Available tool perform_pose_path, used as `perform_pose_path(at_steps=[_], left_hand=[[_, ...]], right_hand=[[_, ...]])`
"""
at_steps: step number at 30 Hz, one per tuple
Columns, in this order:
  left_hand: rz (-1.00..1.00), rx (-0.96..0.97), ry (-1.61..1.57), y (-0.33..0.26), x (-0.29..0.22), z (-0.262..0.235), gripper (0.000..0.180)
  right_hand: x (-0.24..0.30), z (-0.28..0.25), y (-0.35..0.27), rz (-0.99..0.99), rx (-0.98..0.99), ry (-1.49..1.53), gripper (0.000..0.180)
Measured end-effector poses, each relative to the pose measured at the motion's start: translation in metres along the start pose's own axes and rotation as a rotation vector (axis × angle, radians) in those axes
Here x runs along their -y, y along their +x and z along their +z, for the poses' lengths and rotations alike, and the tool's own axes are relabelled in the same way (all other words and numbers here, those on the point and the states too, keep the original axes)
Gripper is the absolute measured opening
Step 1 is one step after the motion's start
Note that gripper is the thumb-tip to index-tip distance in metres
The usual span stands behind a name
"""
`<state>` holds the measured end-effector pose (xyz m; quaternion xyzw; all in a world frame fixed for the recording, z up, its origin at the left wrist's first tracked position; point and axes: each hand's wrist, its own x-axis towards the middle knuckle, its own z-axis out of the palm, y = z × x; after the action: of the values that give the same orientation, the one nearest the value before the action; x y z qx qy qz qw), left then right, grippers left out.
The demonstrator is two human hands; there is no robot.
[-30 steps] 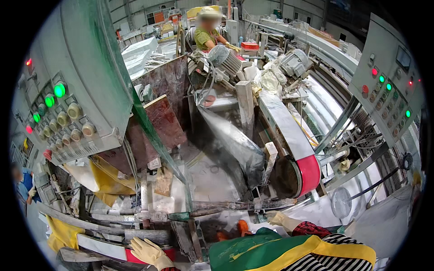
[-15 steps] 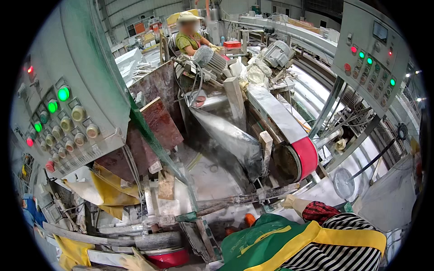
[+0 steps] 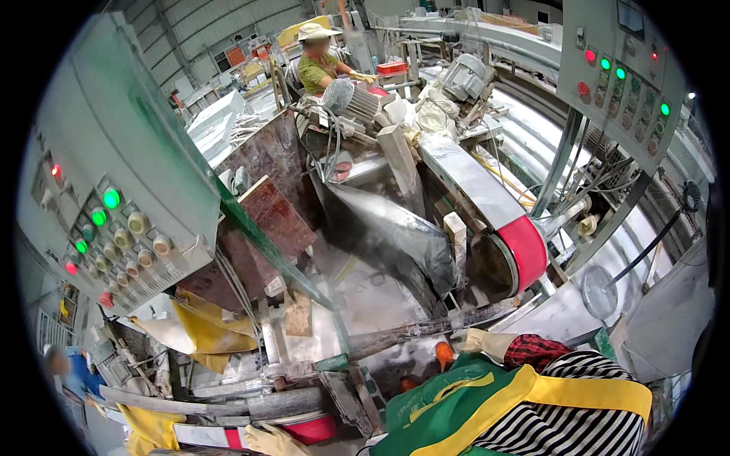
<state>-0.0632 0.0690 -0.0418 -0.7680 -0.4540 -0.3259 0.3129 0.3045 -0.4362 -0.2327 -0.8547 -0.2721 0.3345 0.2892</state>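
My right hand (image 3: 488, 343), in a cream glove with a red-and-black checked cuff, is beside the long worn bar (image 3: 426, 330) along the machine's near edge. Its fingers are too small and blended with the bar to read. At the bottom of the view, my left hand (image 3: 275, 441) wears a similar glove. Its fingers are stretched out near a red-and-white belt (image 3: 310, 430), with nothing seen in them; the frame cuts off the wrist. Between the hands is my green apron (image 3: 433, 395) with yellow trim. Beyond them, a grey slab-like piece (image 3: 403, 235) leans in the machine, with haze around it.
A control cabinet (image 3: 144, 190) with lit buttons stands left, another (image 3: 620, 83) right. A red-ended belt sander (image 3: 523, 254) slants nearby. Someone in a pale hat (image 3: 313, 72) works at the back; a person in blue (image 3: 84, 372) is far left. Orange rounded items (image 3: 445, 354) lie below the bar.
The view has turned a little, so most of the scene sits farther right. More of my left glove and of the person in blue shows. My right hand stays near the bar.
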Motion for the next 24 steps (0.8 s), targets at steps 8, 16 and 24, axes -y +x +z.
perform_pose_path(at_steps=[8,16,24], left_hand=[[-0.326,0.353,-1.135,-0.008,-0.051,-0.084,0.054],[0.377,0.636,-1.388,0.090,-0.289,-0.174,0.060],[1.014,0.626,-1.404,0.104,-0.366,-0.218,0.074]], right_hand=[[0.083,0.005,0.038,-0.080,0.021,1.077,0.040],[0.279,-0.117,-0.033,-0.121,0.018,1.237,0.064],[0.180,-0.140,0.008,-0.318,-0.879,1.138,0.069]])
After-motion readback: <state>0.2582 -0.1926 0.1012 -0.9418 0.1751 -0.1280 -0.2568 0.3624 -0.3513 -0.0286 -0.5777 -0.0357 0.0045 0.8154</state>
